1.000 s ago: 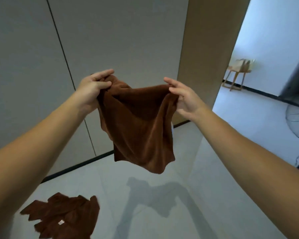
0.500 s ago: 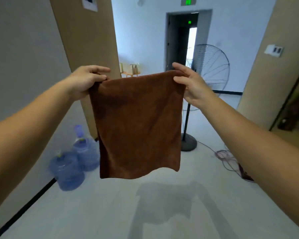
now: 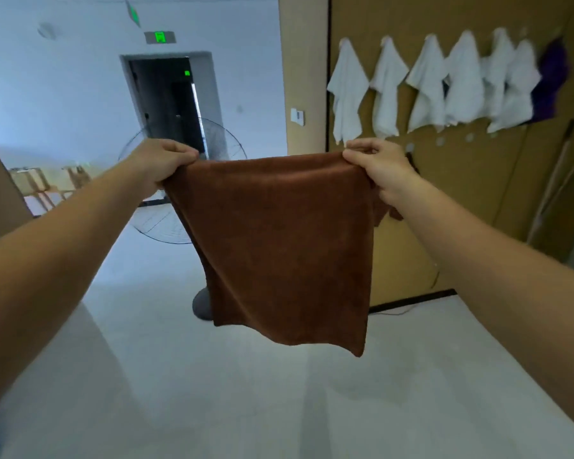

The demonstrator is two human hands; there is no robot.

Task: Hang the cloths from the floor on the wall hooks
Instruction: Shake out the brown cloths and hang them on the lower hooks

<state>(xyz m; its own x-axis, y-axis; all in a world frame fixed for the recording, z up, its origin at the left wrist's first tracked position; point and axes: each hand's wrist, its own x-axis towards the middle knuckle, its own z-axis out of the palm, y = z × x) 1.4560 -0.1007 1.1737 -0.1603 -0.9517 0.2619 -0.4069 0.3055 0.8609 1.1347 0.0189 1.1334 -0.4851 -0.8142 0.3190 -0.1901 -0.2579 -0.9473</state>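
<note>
A brown cloth hangs spread out in front of me, held by its top edge. My left hand pinches the top left corner and my right hand pinches the top right corner. On the tan wall at the right, several white cloths and one purple cloth hang from an upper row of hooks. Below them is a lower row of small round hooks. Another brown cloth shows behind my right wrist, hanging on that wall.
A standing fan is behind the cloth, its base on the pale floor. A dark doorway with a green exit sign lies ahead. Wooden stools stand far left. Long poles lean on the wall at the right.
The view has swung right from the grey wall and the cloths on the floor to the tan wall with hooks. The brown cloth went from bunched to stretched flat between both hands.
</note>
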